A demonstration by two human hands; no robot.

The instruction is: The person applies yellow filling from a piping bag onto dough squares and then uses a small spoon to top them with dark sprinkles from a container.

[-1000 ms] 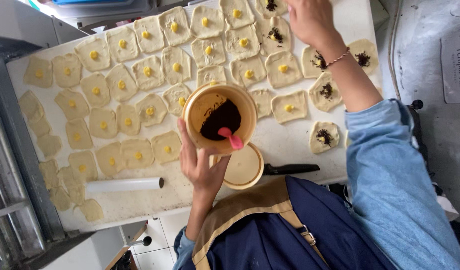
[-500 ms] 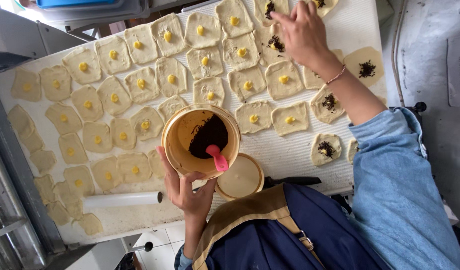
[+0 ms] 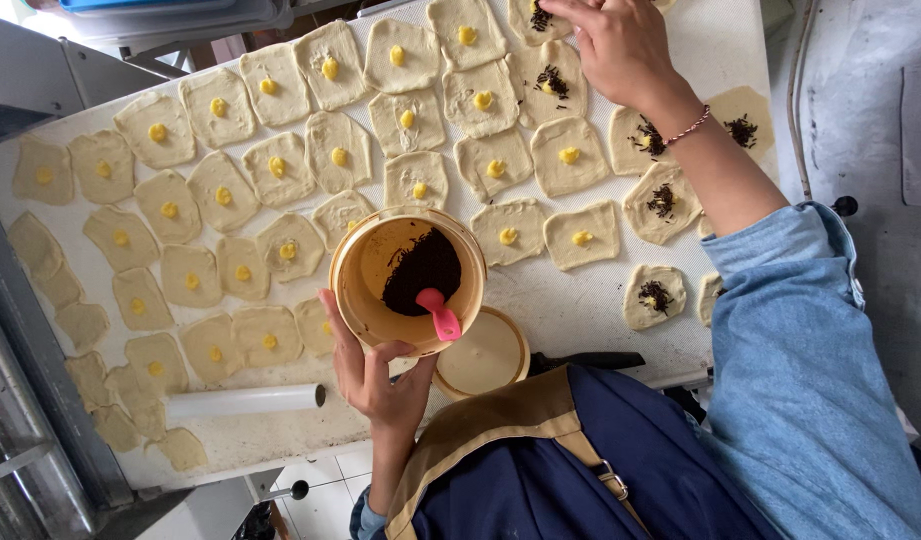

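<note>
My left hand (image 3: 380, 385) holds a tan round tub (image 3: 350, 270) from below, above the near side of the white board (image 3: 580, 300). The tub contains dark crumbly filling (image 3: 420, 270) and a pink spoon (image 3: 442, 318). My right hand (image 3: 620, 50), with a thin bracelet at the wrist, reaches to the far row. Its fingertips are bunched over a dough piece (image 3: 536, 18) that has dark filling on it. Several flat dough pieces with a yellow dab (image 3: 280, 165) cover the board. Those at the right (image 3: 663, 200) also carry dark filling.
A round cream lid (image 3: 485, 355) lies on the board just below the tub. A white roller (image 3: 245, 402) rests near the board's front edge, and a black handle (image 3: 590, 360) lies beside the lid. Metal racking (image 3: 20, 430) runs along the left.
My right hand has shifted slightly along the far row of dough pieces. The tub stays in my left hand, a little lower and further left in the view.
</note>
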